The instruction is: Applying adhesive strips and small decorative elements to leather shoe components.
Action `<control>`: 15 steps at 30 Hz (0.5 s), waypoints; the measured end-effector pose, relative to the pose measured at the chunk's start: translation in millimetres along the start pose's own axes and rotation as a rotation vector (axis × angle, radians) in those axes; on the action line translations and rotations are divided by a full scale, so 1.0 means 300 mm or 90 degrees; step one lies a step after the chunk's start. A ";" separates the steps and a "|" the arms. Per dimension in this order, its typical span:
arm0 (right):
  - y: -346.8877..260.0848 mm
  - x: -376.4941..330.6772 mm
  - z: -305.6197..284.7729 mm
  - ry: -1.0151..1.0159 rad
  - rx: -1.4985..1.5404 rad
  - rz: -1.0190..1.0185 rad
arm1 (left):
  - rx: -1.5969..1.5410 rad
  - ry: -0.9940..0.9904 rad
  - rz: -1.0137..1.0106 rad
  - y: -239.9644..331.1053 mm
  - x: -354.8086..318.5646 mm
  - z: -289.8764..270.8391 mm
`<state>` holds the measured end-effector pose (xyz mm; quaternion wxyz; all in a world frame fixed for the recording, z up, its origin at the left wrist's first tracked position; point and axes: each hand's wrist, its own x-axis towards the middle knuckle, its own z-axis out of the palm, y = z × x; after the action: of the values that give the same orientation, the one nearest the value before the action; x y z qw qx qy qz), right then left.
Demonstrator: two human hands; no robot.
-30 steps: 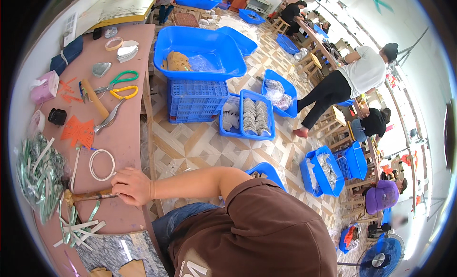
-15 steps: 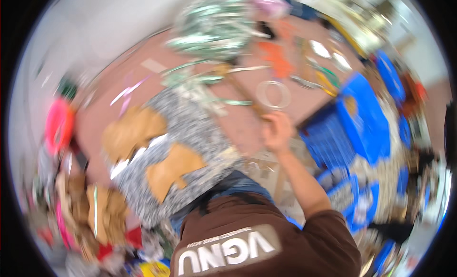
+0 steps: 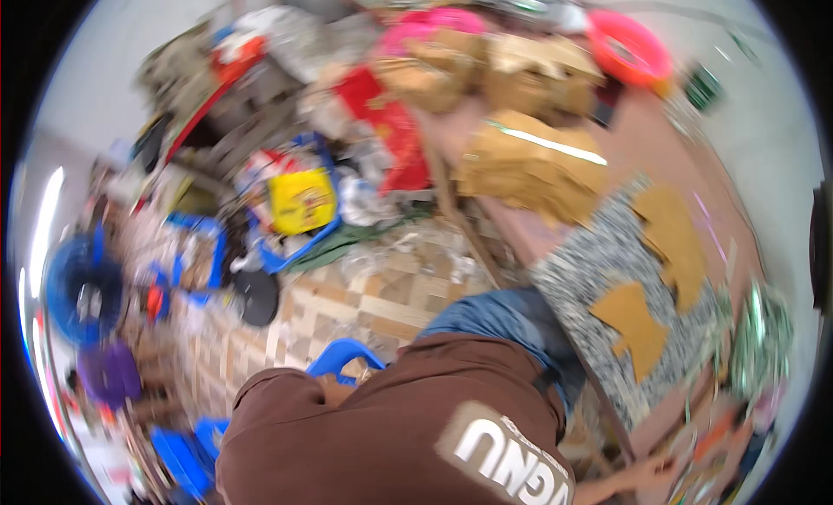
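My right hand [image 3: 652, 472] is at the lower right, over the near end of the pinkish table. It is blurred, but its fingers look stretched out and hold nothing I can make out. My left hand is out of sight; only the brown left sleeve [image 3: 282, 388] and a bit of forearm show, beside a blue plastic stool [image 3: 334, 356]. A grey speckled slab [image 3: 577, 275] lies on the table in front of me. On it rest a tan cut-out piece [image 3: 632, 318] with an irregular outline and a larger tan piece [image 3: 677, 236].
More tan sheets [image 3: 529, 171] with a pale strip on them lie farther along the table, near a pink round basin [image 3: 629, 45]. Green strapping [image 3: 762, 340] is heaped at right. Left of the table are a blue crate with a yellow bag [image 3: 302, 200], a blue fan [image 3: 84, 288] and a purple stool [image 3: 110, 372].
My view has swung left, so the slab and tan pieces now appear on the right. My right hand has shifted from mid-view to the lower right edge.
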<state>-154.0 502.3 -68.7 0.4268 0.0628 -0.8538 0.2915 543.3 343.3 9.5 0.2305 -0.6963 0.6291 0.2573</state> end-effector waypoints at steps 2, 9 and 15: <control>-0.129 0.022 0.247 -0.046 0.110 -0.027 | -0.073 0.034 -0.089 0.059 -0.109 0.130; -0.643 0.070 0.610 -0.113 0.378 -0.102 | -0.255 0.151 -0.273 0.272 -0.250 0.373; -0.758 0.205 0.509 -0.104 0.422 -0.170 | -0.315 0.152 -0.291 0.323 -0.269 0.414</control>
<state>-217.3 239.8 8.2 0.3478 0.3315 -0.7286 0.4880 432.4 474.6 -32.6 0.0312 -0.8791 0.3979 0.2606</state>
